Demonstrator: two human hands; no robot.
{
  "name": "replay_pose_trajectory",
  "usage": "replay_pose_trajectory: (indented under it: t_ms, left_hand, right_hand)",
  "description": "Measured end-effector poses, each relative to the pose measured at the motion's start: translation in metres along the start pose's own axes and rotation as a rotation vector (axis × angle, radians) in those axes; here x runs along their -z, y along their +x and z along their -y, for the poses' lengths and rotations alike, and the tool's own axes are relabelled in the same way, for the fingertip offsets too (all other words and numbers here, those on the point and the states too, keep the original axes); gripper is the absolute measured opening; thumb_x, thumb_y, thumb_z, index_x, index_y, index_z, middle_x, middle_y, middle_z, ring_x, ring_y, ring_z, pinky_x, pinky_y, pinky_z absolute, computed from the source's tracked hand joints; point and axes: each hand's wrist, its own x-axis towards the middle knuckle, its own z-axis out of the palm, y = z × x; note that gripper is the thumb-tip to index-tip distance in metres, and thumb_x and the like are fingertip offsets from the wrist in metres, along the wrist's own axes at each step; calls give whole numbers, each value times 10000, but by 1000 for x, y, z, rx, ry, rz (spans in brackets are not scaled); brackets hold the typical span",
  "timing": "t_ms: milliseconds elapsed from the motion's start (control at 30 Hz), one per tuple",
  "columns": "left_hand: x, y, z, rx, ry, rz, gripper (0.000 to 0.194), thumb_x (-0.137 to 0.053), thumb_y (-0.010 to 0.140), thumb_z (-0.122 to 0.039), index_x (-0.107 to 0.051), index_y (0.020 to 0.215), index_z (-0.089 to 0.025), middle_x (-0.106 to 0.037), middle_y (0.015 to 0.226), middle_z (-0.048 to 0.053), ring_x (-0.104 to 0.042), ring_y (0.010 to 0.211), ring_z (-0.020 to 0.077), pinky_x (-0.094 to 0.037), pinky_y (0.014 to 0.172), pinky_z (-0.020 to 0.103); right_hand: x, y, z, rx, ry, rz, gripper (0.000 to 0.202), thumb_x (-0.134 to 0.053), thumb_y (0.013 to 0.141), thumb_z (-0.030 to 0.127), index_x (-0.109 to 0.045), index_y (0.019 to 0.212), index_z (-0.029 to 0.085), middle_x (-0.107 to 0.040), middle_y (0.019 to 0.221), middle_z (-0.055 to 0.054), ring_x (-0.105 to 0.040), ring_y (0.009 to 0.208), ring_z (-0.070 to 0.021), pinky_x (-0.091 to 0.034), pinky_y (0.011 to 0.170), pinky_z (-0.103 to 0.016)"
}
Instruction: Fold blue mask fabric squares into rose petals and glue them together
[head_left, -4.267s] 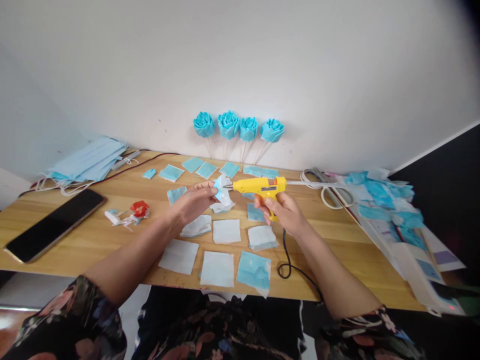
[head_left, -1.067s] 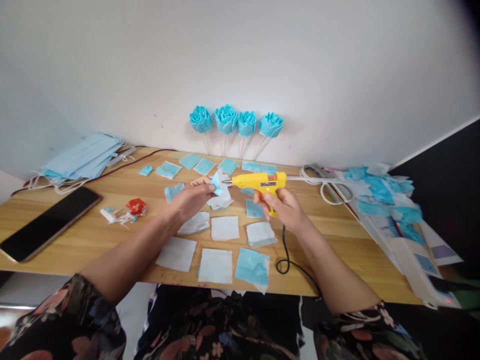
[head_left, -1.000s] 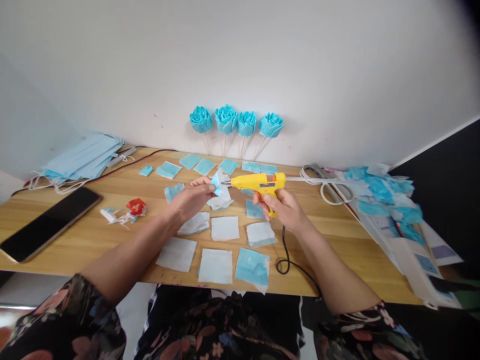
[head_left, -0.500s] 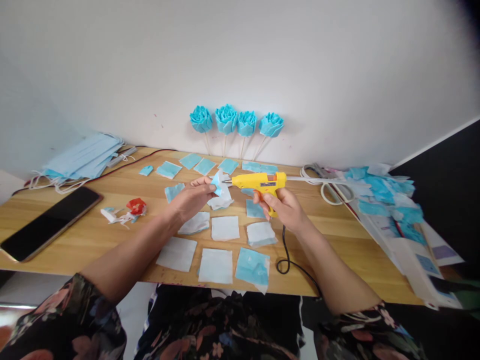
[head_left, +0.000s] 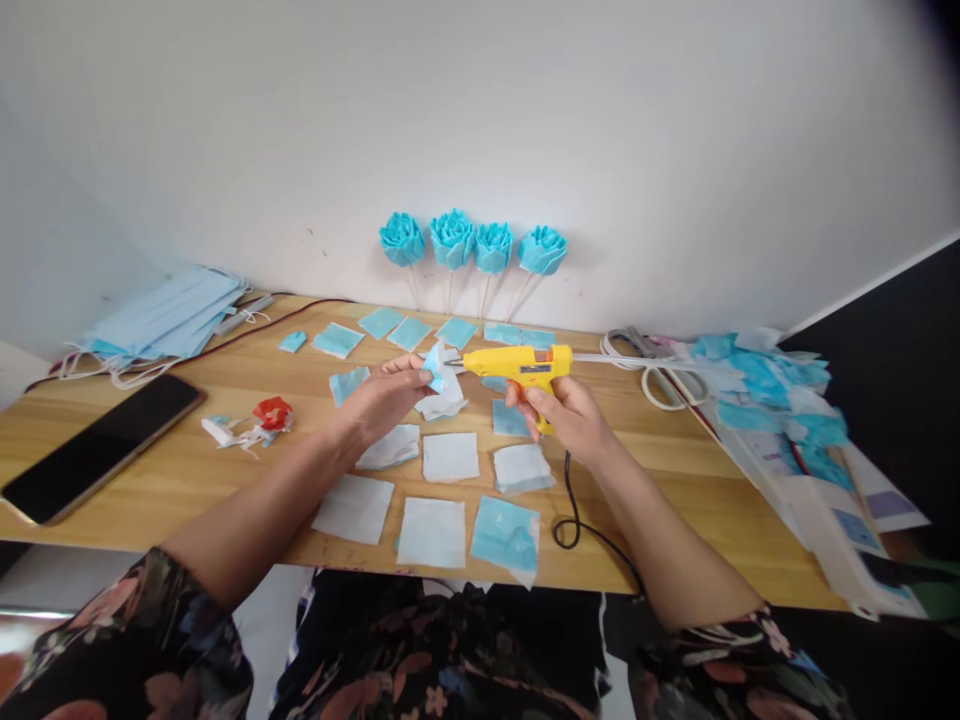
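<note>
My right hand (head_left: 561, 405) grips a yellow hot glue gun (head_left: 517, 362) by its handle, fingers at the orange trigger. A clear glue stick (head_left: 611, 358) juts from its back. Between thumb and fingers, my left hand (head_left: 397, 388) pinches a small folded blue and white fabric piece (head_left: 433, 366). The gun's metal nozzle points left and is at the right edge of this piece; whether they touch I cannot tell. Below my hands lie several cut squares, such as a white square (head_left: 450, 456) and a blue square (head_left: 505, 532).
Several blue fabric roses (head_left: 451, 240) on sticks lean on the wall. To the left are face masks (head_left: 169, 310), a phone (head_left: 101, 445) and a red scrap (head_left: 273, 413). Scissors (head_left: 673, 388) and blue scraps (head_left: 780, 375) lie right. A black cord (head_left: 576, 520) runs off the front edge.
</note>
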Motion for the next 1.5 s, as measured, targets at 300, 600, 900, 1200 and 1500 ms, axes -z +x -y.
replay_pose_trajectory:
  t_ms: [300,600,900,1200,1500]
  left_hand:
    - [2,3,0,1,-81,-72,192,-825,685,-232,-654,636,-163,-697,728,13,-648,741,146,-479,812,330]
    - [5,4,2,-3,-93,-111,180,-827,686,-224,-662,659,-156,-692,745,8,-644,790,154,-474,843,336]
    - [2,3,0,-2,-72,-115,189,-821,684,-243,-660,646,-152,-698,755,22,-650,814,173,-474,889,363]
    - [5,4,2,-1,-65,-103,180,-807,703,-250,-659,669,-155,-719,802,43,-666,864,194,-482,921,382]
    - [6,5,0,-23,-61,-72,132,-760,751,-257,-688,739,-147,-744,890,78,-683,924,214,-486,962,394]
  right_hand:
    - [3,-2,3,12,20,3,358,-616,893,539,-618,885,181,-574,677,14,-481,481,-84,-455,447,-254]
    - [4,-1,-5,-4,-13,41,389,-615,885,552,-616,883,163,-595,743,-7,-476,489,-75,-438,423,-235]
    - [7,-1,-11,-16,-42,37,379,-596,902,545,-618,890,167,-614,813,-23,-478,483,-67,-422,428,-241]
    - [6,-1,-11,-5,-71,41,373,-595,898,544,-579,912,172,-638,854,-35,-478,463,-63,-418,436,-250]
    - [8,-3,-8,-2,-214,56,361,-571,912,536,-601,914,176,-657,872,-39,-485,496,-72,-448,479,-249]
